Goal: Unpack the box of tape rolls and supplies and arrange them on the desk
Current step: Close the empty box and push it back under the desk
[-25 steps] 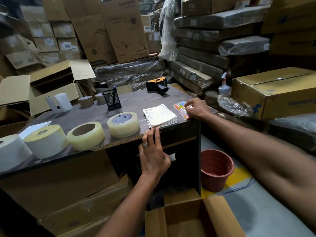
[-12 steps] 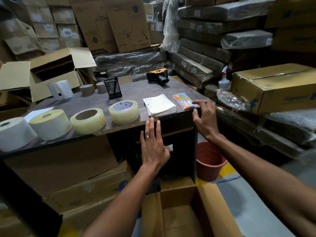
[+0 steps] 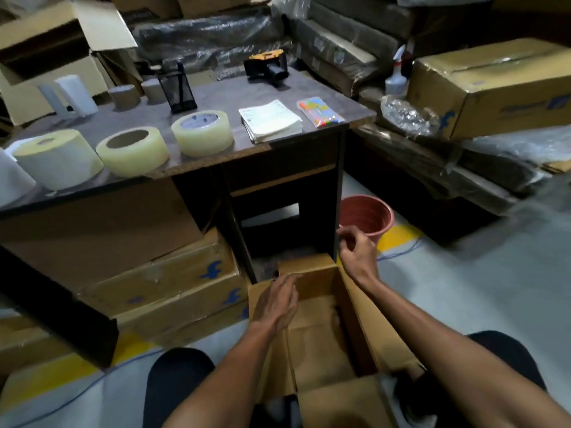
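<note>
The open cardboard box (image 3: pixel 364 307) stands on the floor between my knees; inside I see only brown paper or cardboard. My left hand (image 3: pixel 278 301) lies flat on its left rim, fingers extended, holding nothing. My right hand (image 3: pixel 355 248) hovers over the far right corner, fingers curled together with nothing visible in them. On the desk (image 3: pixel 234 94) sit three pale tape rolls (image 3: pixel 133 151), a stack of booklets (image 3: pixel 270 123), a packet of coloured markers (image 3: pixel 319 112), a tape dispenser (image 3: pixel 267 69), a mesh pen holder (image 3: pixel 177 91), small brown rolls (image 3: pixel 123 95) and white rolls (image 3: pixel 74 95).
A red bucket (image 3: pixel 367 216) stands on the floor right of the desk leg. Taped cartons (image 3: pixel 167 282) are stacked under the desk to the left. A large carton (image 3: pixel 494 84), a spray bottle (image 3: pixel 395 78) and wrapped bundles fill the right and back.
Both hands left the desk edge and dropped to the open box on the floor. My view tilted down and moved closer to the box.
</note>
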Demonstrator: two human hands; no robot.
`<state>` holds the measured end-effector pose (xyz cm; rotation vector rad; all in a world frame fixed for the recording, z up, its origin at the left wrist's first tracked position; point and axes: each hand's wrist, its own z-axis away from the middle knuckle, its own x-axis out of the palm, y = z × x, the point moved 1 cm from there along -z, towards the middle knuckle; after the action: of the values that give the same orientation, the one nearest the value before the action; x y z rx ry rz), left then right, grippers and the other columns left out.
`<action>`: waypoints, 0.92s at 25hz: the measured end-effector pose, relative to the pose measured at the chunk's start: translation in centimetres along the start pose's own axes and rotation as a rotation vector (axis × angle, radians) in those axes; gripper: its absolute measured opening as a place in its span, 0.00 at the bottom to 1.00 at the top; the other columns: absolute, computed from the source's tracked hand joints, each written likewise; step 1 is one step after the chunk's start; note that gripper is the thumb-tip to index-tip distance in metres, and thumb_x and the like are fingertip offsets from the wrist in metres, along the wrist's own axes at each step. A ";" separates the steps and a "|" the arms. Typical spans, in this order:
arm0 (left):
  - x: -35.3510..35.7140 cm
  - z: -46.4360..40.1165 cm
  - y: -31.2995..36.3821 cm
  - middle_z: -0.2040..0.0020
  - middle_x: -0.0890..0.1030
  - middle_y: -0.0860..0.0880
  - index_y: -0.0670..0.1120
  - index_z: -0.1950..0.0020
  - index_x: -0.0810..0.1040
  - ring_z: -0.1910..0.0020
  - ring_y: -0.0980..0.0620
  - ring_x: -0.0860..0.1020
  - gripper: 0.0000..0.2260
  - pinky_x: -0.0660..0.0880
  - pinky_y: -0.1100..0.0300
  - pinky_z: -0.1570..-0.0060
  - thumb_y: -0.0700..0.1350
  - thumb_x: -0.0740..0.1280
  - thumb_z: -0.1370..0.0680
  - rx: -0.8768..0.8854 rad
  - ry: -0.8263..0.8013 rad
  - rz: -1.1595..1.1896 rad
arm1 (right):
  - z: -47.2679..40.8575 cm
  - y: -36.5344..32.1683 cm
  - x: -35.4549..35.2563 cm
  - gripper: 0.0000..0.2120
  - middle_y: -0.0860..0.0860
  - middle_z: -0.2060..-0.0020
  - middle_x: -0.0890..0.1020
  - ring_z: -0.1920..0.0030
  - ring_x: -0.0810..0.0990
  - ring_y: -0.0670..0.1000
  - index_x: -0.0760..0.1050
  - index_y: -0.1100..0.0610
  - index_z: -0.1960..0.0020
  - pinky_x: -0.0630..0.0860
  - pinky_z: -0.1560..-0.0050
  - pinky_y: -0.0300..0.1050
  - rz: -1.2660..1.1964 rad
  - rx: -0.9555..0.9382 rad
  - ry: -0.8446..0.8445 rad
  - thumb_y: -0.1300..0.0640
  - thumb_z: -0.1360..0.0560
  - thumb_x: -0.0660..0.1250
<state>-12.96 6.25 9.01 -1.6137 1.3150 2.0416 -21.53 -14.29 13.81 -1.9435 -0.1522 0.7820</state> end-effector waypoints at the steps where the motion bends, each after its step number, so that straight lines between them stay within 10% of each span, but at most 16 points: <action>1: 1.1 0.9 -0.2 0.35 0.74 0.55 0.58 0.30 0.69 0.40 0.53 0.74 0.17 0.73 0.55 0.40 0.49 0.54 0.18 -0.031 -0.036 0.019 | 1.7 1.3 0.6 0.12 0.47 0.54 0.84 0.53 0.81 0.46 0.80 0.52 0.48 0.75 0.51 0.39 -0.005 0.056 -0.044 0.65 0.27 0.65; 10: 8.8 5.9 -1.0 0.40 0.78 0.53 0.54 0.36 0.75 0.47 0.51 0.77 0.14 0.72 0.59 0.53 0.50 0.56 0.19 -0.246 -0.203 0.159 | 13.1 9.9 2.9 0.06 0.50 0.56 0.84 0.53 0.82 0.53 0.78 0.53 0.51 0.78 0.51 0.47 0.176 0.471 -0.384 0.60 0.25 0.64; 16: 13.2 9.0 -2.7 0.48 0.82 0.49 0.54 0.50 0.80 0.52 0.48 0.80 0.10 0.79 0.53 0.48 0.53 0.60 0.22 -0.500 -0.470 0.249 | 17.1 12.8 2.5 0.07 0.49 0.59 0.79 0.64 0.77 0.45 0.73 0.53 0.59 0.73 0.71 0.33 0.400 0.645 -0.718 0.62 0.24 0.65; 19: 14.0 10.6 -2.7 0.48 0.81 0.48 0.52 0.49 0.79 0.50 0.45 0.80 0.12 0.78 0.53 0.49 0.56 0.60 0.24 -0.586 -0.577 0.124 | 18.3 14.2 2.2 0.07 0.56 0.49 0.82 0.48 0.81 0.53 0.78 0.59 0.53 0.77 0.50 0.43 0.596 0.655 -0.919 0.55 0.24 0.68; 23: 14.6 12.0 -3.9 0.43 0.79 0.45 0.47 0.43 0.76 0.46 0.42 0.79 0.17 0.77 0.53 0.47 0.51 0.60 0.28 -0.698 -0.649 0.069 | 20.0 15.8 1.2 0.21 0.56 0.43 0.81 0.42 0.80 0.58 0.76 0.56 0.41 0.75 0.46 0.46 0.657 0.719 -0.855 0.43 0.27 0.68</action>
<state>-23.76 12.54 -5.67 -0.9046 0.4543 2.9058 -35.68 -6.52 -5.89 -0.8645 0.2504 1.7825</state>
